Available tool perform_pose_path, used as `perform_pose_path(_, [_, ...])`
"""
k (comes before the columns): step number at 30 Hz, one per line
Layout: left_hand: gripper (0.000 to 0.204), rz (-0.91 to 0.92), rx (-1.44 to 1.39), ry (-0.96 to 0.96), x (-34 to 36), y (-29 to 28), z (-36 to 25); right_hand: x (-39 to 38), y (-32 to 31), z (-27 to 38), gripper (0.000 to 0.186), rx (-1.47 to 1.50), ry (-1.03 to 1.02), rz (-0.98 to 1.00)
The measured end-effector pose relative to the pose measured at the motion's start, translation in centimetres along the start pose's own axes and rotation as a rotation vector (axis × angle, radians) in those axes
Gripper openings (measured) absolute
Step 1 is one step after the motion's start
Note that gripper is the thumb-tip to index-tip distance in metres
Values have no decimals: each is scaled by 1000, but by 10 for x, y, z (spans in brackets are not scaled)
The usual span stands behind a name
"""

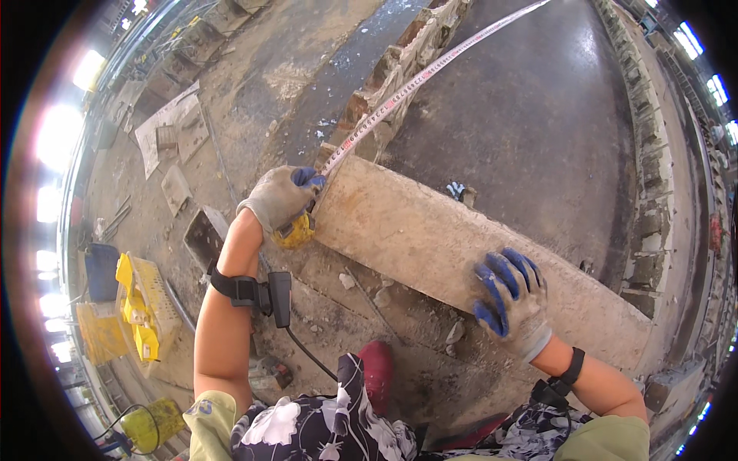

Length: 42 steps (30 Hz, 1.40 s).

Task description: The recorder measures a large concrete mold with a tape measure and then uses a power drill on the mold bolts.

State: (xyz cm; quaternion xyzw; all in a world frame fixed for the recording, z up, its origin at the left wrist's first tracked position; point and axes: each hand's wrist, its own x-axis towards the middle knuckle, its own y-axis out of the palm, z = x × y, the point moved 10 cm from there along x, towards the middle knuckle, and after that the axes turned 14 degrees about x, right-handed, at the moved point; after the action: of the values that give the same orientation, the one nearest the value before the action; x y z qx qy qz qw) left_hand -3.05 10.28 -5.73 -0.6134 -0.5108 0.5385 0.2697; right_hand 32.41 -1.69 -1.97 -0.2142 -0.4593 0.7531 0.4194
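My left hand [283, 198], in a grey and blue glove, is closed on a yellow tape measure [295, 230] at the near-left end of a pale concrete slab [407, 230]. The white tape blade [423, 75] runs from there diagonally up to the top right, along a rough form edge [365, 100]. My right hand [511, 306], gloved the same way, is open with bent fingers spread, over or on the slab's right part; whether it touches cannot be told. Beyond the slab lies a dark, smooth bed [519, 138] bounded by jagged edges.
A cream crate with yellow items [138, 311], a blue container [101, 270] and a yellow-green canister [157, 422] stand at left. A trough [201, 234], loose boards [175, 188], rods and rubble [453, 332] lie about the floor. A row of blocks [646, 230] borders the bed at right.
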Motion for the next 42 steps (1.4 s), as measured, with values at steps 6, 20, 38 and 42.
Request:
perform_pose_path(6, [28, -40, 9, 17, -5, -8, -9, 1, -4, 3, 55, 11, -29, -37])
perform_pose_path(20, [29, -52, -2, -5, -8, -8, -7, -3, -10, 11, 52, -33, -67, -107])
perform_pose_path(38, [39, -255, 248, -29, -46, -47, -36, -11, -7, 12, 58, -93, -77, -69])
perform_pose_path(42, [36, 129, -576, 358, -100, -34, -102, -25, -22, 15, 53, 147, -146, -250])
